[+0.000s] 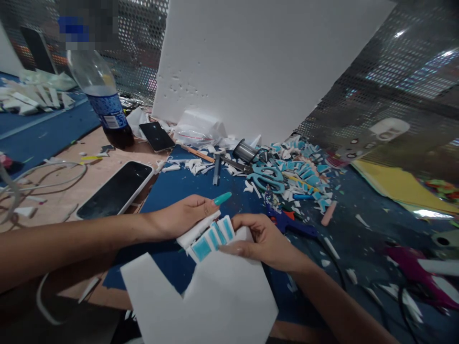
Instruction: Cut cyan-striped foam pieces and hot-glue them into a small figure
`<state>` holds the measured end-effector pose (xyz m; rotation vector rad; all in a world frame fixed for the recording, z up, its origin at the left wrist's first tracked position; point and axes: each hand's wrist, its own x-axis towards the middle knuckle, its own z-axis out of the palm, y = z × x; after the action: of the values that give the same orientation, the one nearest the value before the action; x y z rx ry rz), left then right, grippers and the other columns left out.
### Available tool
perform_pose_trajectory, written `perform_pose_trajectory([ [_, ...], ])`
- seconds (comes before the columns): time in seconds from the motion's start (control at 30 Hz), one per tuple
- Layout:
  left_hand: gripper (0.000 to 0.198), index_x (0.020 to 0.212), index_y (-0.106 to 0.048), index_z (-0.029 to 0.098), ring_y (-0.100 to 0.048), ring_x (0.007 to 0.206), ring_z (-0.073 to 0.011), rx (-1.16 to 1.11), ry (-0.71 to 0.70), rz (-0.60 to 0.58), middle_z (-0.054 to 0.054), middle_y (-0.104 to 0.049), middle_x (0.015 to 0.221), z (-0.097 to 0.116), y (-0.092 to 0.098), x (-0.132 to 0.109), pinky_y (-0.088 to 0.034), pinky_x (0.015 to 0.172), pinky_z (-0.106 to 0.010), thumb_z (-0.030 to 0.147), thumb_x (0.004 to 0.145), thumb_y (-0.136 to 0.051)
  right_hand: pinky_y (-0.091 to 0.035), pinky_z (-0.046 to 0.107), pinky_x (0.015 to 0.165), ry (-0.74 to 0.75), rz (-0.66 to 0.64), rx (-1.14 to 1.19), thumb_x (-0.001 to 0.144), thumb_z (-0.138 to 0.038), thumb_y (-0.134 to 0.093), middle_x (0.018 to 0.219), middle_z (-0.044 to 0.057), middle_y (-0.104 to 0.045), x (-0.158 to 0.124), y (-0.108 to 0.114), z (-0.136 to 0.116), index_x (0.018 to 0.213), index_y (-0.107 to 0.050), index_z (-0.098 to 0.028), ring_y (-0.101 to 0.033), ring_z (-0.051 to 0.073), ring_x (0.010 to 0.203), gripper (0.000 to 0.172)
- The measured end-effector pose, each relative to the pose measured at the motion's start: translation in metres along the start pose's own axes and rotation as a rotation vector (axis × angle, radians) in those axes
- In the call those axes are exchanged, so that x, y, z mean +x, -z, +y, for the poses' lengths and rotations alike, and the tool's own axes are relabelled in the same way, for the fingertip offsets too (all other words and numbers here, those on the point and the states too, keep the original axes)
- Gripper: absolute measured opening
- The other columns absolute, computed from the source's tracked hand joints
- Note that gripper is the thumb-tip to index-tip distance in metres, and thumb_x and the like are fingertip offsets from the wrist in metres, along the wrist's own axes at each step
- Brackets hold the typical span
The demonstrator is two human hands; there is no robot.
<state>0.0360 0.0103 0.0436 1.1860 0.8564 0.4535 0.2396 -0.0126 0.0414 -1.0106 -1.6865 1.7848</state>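
Observation:
My left hand (pixel 182 216) and my right hand (pixel 263 239) meet over the blue mat (pixel 186 184) and together hold a small white foam piece (pixel 210 236) faced with several blue rectangular tiles. The left fingers close around its left end, with a long teal nail pointing right. Over the right end curl the fingers of my right hand. A large white foam sheet (pixel 208 301) with a notch cut in it lies just below the hands.
Teal scissors (pixel 267 176) lie in a heap of blue and white foam scraps (pixel 304 172). Two phones (pixel 116 190) (pixel 157 136) and a soda bottle (pixel 102 98) sit at the left. A big white foam board (pixel 265 62) stands behind. Yellow sheets (pixel 401 184) lie at the right.

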Motion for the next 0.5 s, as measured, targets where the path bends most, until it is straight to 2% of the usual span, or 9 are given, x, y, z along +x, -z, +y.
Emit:
perform_pose_trajectory([
  [0.1, 0.045, 0.061, -0.044, 0.018, -0.032, 0.042, -0.0066, 0.136, -0.047, 0.008, 0.006, -0.038, 0.051, 0.006, 0.005, -0.001, -0.028, 0.039, -0.019, 0.06, 0.078, -0.051, -0.03, 0.019, 0.05, -0.002, 0.006, -0.038, 0.069, -0.037, -0.074, 0.065, -0.003, -0.045, 0.0, 0.001, -0.001, 0.072, -0.058, -0.015, -0.038, 0.007, 0.056, 0.027],
  [0.27, 0.046, 0.06, -0.046, 0.018, -0.035, 0.042, -0.008, 0.44, -0.153, 0.133, 0.004, -0.039, 0.051, 0.02, 0.021, 0.001, -0.028, 0.04, -0.019, 0.057, 0.085, -0.042, -0.034, 0.02, 0.054, -0.029, -0.001, -0.107, 0.068, -0.038, -0.074, 0.069, -0.001, -0.051, 0.0, 0.001, -0.001, 0.074, -0.061, -0.014, -0.043, 0.009, 0.06, 0.028],
  [0.37, 0.045, 0.065, -0.05, 0.018, -0.04, 0.041, -0.0096, 0.634, -0.189, 0.275, 0.003, -0.043, 0.05, 0.021, 0.042, 0.009, -0.031, 0.04, -0.021, 0.05, 0.09, -0.032, -0.034, 0.019, 0.052, -0.069, -0.011, -0.064, 0.068, -0.038, -0.074, 0.069, -0.002, -0.052, 0.0, -0.001, -0.002, 0.078, -0.062, -0.014, -0.044, 0.008, 0.058, 0.029],
  [0.43, 0.049, 0.071, -0.054, 0.017, -0.047, 0.045, -0.0128, 0.811, -0.214, 0.419, 0.001, -0.048, 0.053, 0.02, 0.056, 0.015, -0.037, 0.045, -0.023, 0.049, 0.092, -0.023, -0.033, 0.017, 0.05, -0.108, -0.001, 0.001, 0.068, -0.039, -0.075, 0.065, -0.004, -0.05, 0.001, -0.003, -0.003, 0.079, -0.061, -0.015, -0.042, 0.006, 0.055, 0.03],
  [0.5, 0.052, 0.078, -0.057, 0.015, -0.059, 0.063, -0.019, 0.96, -0.259, 0.496, -0.006, -0.06, 0.068, 0.018, 0.066, 0.019, -0.047, 0.06, -0.029, 0.047, 0.094, -0.019, -0.032, 0.016, 0.047, -0.142, 0.026, 0.052, 0.067, -0.04, -0.076, 0.062, -0.005, -0.048, 0.002, -0.004, -0.005, 0.078, -0.06, -0.015, -0.041, 0.005, 0.051, 0.032],
])
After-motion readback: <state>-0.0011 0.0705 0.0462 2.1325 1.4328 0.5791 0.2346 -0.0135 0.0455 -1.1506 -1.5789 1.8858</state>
